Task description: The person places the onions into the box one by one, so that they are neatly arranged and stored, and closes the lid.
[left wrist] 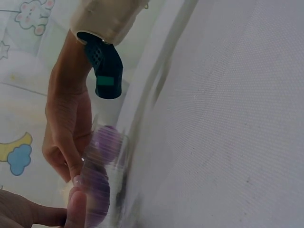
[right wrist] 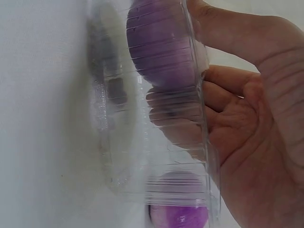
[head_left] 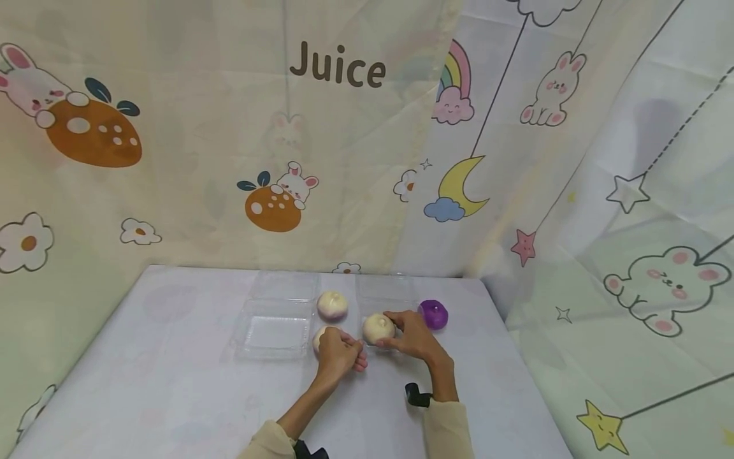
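Observation:
My right hand [head_left: 415, 335] grips a pale-topped purple onion [head_left: 379, 329], thumb and fingers on opposite sides, at the right clear plastic box [right wrist: 209, 164]. In the right wrist view the onion's purple side [right wrist: 161, 45] and some curled fingers show through the ribbed wall. My left hand [head_left: 339, 354] has its fingers curled, thumb and forefinger pinching at this box's left rim. In the left wrist view its thumb [left wrist: 77, 206] is close to the right fingertips. Partly behind the left hand lies another pale onion [head_left: 318, 338]; a further pale onion [head_left: 332, 305] sits beyond.
A second clear plastic box [head_left: 278, 333] stands on the left with its lid folded back. A deep purple onion [head_left: 434, 315] lies right of the right-hand box. The white table [head_left: 172, 370] meets printed curtains [head_left: 189, 210] at its back edge.

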Available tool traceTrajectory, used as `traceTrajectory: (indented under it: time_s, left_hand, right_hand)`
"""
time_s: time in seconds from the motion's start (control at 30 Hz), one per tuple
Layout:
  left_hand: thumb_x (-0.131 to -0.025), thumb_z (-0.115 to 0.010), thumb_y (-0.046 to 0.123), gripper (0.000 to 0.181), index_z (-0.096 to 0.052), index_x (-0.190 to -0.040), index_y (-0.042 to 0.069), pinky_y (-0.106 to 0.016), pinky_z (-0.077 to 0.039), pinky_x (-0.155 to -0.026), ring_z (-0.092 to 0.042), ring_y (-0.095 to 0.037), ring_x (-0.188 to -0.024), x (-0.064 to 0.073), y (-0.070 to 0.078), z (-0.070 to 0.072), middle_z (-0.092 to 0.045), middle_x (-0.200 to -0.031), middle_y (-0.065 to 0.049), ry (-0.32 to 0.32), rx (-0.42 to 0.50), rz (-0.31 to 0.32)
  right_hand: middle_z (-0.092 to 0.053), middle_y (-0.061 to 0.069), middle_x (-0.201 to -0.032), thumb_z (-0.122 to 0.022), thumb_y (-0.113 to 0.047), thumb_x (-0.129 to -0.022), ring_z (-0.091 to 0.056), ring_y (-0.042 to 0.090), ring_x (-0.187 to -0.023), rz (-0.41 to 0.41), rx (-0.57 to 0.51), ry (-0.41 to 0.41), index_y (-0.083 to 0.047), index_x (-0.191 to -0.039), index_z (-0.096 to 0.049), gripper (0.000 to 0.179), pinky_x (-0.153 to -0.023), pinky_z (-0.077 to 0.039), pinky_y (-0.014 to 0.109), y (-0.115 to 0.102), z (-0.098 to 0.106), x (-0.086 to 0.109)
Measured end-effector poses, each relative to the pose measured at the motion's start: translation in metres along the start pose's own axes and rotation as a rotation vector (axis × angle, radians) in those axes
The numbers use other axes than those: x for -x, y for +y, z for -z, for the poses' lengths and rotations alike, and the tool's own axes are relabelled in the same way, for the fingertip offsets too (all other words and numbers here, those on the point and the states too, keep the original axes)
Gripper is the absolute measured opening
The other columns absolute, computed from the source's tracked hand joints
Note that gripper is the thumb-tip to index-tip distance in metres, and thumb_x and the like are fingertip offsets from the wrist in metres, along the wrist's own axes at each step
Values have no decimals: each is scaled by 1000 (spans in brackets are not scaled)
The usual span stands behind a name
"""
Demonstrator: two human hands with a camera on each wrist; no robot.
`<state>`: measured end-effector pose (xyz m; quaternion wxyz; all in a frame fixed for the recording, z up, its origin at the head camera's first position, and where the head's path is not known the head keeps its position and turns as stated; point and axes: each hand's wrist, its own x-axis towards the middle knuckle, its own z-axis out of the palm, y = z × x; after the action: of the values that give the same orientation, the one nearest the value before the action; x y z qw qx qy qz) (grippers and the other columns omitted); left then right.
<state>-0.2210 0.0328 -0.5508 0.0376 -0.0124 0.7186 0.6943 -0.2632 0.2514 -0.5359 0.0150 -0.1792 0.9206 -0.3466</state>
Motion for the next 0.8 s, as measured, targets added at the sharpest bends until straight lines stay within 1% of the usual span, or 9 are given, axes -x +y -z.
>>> traceTrajectory:
  time_s: [0.13, 0.27, 0.37, 0.47, 0.6, 0.7, 0.8]
  left_hand:
    - [-96, -71, -9, 11, -72, -87, -16, -36, -65, -50, -74, -19, -48, -1, 1, 0, -75, -64, -18, 1, -8, 4]
    - [-96, -70, -10, 12, -71, -88, -18, -36, -65, -49, -73, -18, -48, -1, 1, 0, -75, -64, -18, -3, -7, -2]
    - [-96, -70, -10, 12, -71, -88, -19, -36, -65, -49, -73, -18, -48, -2, 2, 0, -75, -64, -18, -5, -7, -3]
    - [-96, -70, -10, 12, -71, -88, -18, -36, -65, -49, -73, -18, -48, -3, 3, -1, -75, -64, -18, 0, -7, -3]
    - [-96, -70, -9, 12, -72, -86, -16, -36, -65, -49, -73, -18, -47, -3, 2, -2, -74, -63, -16, 6, -19, -2]
    - [-96, -71, -8, 12, -71, -84, -12, -36, -65, -49, -72, -17, -46, -2, -1, -2, -74, -61, -14, 7, -24, 13]
    - [-95, -71, -8, 12, -71, -84, -12, -37, -65, -49, -72, -17, -46, -2, -2, -2, -74, -61, -13, 4, -22, 15]
  right_hand:
    - [-74, 20, -141, -95, -37, -82, -70, 38, -133, 13, -10, -18, 5, -142, -68, 78, -113, -57, 59, 2, -1, -3]
    - [-73, 20, -141, -95, -37, -83, -71, 34, -133, 10, -24, -36, 5, -142, -68, 77, -113, -57, 56, 5, -1, -6]
    - [-73, 19, -141, -95, -36, -84, -71, 32, -133, 16, -28, -43, 5, -142, -68, 76, -113, -58, 54, 7, -1, -9]
    - [-73, 20, -140, -95, -35, -84, -71, 32, -133, 26, -41, -48, 5, -141, -68, 75, -113, -58, 54, 8, 0, -11]
    - [-73, 20, -140, -96, -34, -83, -71, 33, -133, 15, -63, -60, 5, -142, -68, 76, -113, -58, 55, 8, 1, -11]
    - [-73, 19, -141, -96, -36, -83, -71, 34, -134, -6, -57, -70, 4, -143, -68, 77, -113, -58, 55, 7, 0, -10]
    - [-72, 19, -142, -96, -37, -83, -70, 34, -135, -18, -48, -78, 3, -143, -68, 77, -114, -58, 55, 7, 0, -9]
